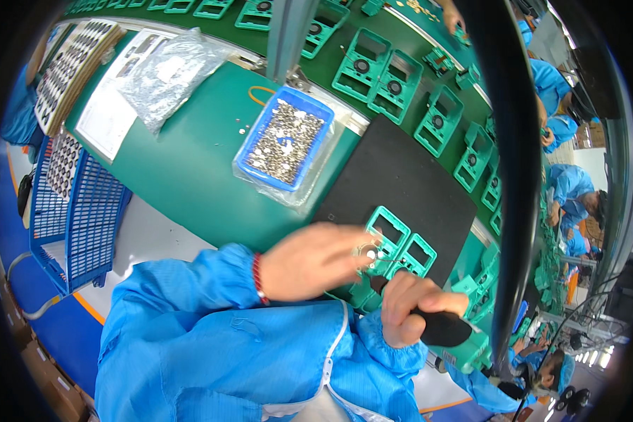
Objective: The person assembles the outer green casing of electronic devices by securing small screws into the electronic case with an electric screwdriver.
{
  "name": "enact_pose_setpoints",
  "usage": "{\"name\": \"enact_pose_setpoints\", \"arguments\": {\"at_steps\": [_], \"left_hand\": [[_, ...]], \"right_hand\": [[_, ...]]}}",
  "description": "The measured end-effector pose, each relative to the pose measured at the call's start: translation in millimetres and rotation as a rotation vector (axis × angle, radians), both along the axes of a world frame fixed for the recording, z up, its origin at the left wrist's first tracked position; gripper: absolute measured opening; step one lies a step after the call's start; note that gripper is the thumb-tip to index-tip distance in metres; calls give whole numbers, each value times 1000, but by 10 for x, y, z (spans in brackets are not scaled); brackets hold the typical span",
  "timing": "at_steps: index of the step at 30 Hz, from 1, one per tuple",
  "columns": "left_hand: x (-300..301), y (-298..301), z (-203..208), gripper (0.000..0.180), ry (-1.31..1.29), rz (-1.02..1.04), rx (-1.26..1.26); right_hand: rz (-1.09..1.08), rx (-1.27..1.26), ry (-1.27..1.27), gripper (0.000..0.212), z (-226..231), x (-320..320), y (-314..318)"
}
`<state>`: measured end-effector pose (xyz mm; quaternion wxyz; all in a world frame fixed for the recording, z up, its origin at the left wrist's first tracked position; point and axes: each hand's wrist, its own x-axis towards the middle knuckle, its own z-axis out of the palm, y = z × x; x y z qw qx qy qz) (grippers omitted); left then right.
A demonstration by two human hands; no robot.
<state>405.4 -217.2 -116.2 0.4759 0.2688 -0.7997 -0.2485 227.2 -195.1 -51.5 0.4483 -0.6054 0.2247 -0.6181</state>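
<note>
My left hand (313, 260), with a red band at the wrist, reaches over a green plastic housing (389, 224). Its fingers are smeared by motion, so their grip cannot be made out. Beside the fingertips sits a small round part with a pale centre (370, 254). My right hand (416, 304) is closed around a black-handled tool (444, 328) that looks like a screwdriver. The tool's dark front end points left toward the housing, and its tip is hard to see. Thin wires cross the housing, which lies at the near edge of a black mat (394, 169).
A blue tray (321, 146) of small metal parts rests on a plastic bag. Further left lie a clear bag (172, 74) and a stack of round parts (74, 70). A blue crate (77, 211) stands lower left. Green housings (439, 119) line the far belt; co-workers sit right.
</note>
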Motion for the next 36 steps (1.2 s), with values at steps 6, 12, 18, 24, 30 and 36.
{"name": "enact_pose_setpoints", "arguments": {"at_steps": [6,12,18,24,30,36], "left_hand": [[759,-785,175,20,-605,460,103],[853,-963,117,10,-1154,356,82],[837,-908,89,7,-958,444,37],[766,-855,120,7,-706,477,30],[693,-800,110,10,-424,450,207],[302,-299,94,5,489,-162,1168]], "right_hand": [[-290,68,-12,31,-212,104,-144],[-305,111,59,32,-367,98,-207],[-253,124,64,33,-424,34,-213],[-282,173,82,35,-413,64,-193],[-189,194,97,33,-422,72,-241],[-107,248,-43,34,-489,2,-199]]}}
